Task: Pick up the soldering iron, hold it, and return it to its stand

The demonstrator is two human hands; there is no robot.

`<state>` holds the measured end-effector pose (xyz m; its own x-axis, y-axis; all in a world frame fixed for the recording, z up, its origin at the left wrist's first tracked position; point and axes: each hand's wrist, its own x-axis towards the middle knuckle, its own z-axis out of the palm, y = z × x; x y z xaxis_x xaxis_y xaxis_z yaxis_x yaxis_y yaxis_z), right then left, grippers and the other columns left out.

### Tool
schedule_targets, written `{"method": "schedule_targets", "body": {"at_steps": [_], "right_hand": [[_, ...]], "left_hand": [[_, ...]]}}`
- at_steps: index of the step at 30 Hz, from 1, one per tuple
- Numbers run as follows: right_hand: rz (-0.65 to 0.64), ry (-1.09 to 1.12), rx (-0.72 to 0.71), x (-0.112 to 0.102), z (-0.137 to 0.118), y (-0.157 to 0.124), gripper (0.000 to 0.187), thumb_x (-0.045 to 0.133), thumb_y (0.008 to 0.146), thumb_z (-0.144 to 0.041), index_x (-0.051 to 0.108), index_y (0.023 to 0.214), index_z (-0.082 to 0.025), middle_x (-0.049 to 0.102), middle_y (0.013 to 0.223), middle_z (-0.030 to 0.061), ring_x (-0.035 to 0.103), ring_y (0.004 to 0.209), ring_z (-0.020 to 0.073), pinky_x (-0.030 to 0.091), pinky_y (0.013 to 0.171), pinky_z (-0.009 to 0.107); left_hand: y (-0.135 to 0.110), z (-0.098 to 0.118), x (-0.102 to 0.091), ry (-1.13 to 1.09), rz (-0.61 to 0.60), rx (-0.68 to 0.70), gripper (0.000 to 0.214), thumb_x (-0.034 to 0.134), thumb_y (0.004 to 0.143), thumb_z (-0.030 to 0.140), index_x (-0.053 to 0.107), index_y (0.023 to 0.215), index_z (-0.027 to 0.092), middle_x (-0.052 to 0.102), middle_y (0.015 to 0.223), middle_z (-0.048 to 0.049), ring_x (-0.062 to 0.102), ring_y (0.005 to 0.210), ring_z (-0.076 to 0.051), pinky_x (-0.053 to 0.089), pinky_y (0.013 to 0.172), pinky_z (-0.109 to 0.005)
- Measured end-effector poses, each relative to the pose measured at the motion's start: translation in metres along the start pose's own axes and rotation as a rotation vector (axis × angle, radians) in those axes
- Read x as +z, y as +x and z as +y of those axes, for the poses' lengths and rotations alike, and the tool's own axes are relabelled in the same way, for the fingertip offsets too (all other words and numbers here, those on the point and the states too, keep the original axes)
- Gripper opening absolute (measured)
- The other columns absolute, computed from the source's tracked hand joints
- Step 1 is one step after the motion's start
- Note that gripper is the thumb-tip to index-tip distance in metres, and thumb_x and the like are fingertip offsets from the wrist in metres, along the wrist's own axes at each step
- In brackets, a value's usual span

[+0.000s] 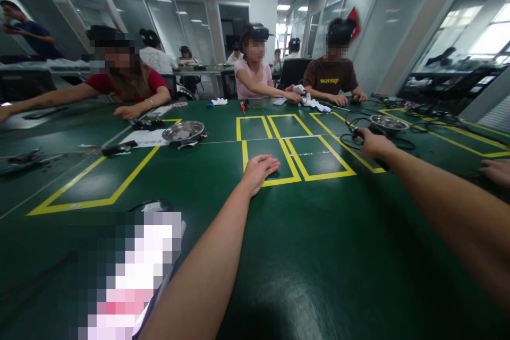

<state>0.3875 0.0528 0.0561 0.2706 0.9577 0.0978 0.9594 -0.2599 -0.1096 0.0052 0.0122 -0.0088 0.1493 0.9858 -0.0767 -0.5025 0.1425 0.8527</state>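
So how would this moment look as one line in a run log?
left hand: open, by yellow tape | right hand: gripping dark tool | beyond right hand: steel bowl | surface: green table

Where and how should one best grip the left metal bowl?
Probably pinch the bowl by its rim, coming from the near left: it stands upright, wide and shallow, with its rim exposed there, while dark bits crowd its right edge.
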Motion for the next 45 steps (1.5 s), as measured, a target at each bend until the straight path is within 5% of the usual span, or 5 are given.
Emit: {"method": "schedule_targets", "body": {"at_steps": [8,18,26,40,45], "right_hand": [[-0.109,-0.416,-0.070,-0.037,0.017,0.003,0.057,0.042,0.096,-0.026,0.031,0.152,-0.032,0.052,0.131,0.0302,0.058,0.108,0.0391,0.039,0.080,0.046],[-0.089,-0.521,-0.149,-0.022,-0.007,0.013,0.050,0.031,0.100,-0.023,0.039,0.149,-0.031,0.053,0.126,0.0304,0.058,0.108,0.0362,0.037,0.080,0.045],[-0.240,-0.546,-0.213,-0.016,-0.021,0.029,0.040,0.051,0.095,-0.022,0.059,0.134,-0.027,0.057,0.127,0.0267,0.055,0.113,0.0350,0.032,0.088,0.049],[-0.083,-0.281,-0.130,-0.021,-0.011,0.014,0.051,0.052,0.093,-0.019,0.046,0.144,-0.019,0.057,0.120,0.0337,0.060,0.102,0.0345,0.038,0.080,0.047],[0.019,0.026,-0.145,-0.015,-0.040,-0.005,0.070,0.060,0.090,-0.029,0.028,0.150,-0.019,0.063,0.111,0.0244,0.064,0.081,0.0230,0.047,0.072,0.036]], "left_hand": [[-0.003,0.002,0.002,0.016,0.005,-0.017,0.015,0.064,0.083,0.006,0.059,0.097,0.008,0.070,0.094,-0.0172,0.071,0.091,-0.021,0.051,0.098,-0.041],[0.000,-0.001,0.000,0.006,-0.002,-0.010,0.014,0.065,0.083,0.005,0.060,0.096,0.008,0.070,0.093,-0.0177,0.071,0.090,-0.021,0.051,0.098,-0.042],[0.003,-0.001,-0.004,0.043,-0.029,0.003,0.011,0.063,0.084,0.007,0.059,0.095,0.007,0.070,0.096,-0.0202,0.072,0.086,-0.022,0.051,0.098,-0.043],[0.000,0.001,-0.001,0.054,-0.027,-0.002,0.012,0.062,0.085,0.007,0.060,0.096,0.007,0.070,0.094,-0.0192,0.071,0.086,-0.021,0.051,0.097,-0.043],[0.000,0.001,-0.001,0.059,-0.022,0.001,0.010,0.060,0.086,0.007,0.058,0.096,0.006,0.070,0.094,-0.0197,0.072,0.083,-0.020,0.052,0.096,-0.041]]}}
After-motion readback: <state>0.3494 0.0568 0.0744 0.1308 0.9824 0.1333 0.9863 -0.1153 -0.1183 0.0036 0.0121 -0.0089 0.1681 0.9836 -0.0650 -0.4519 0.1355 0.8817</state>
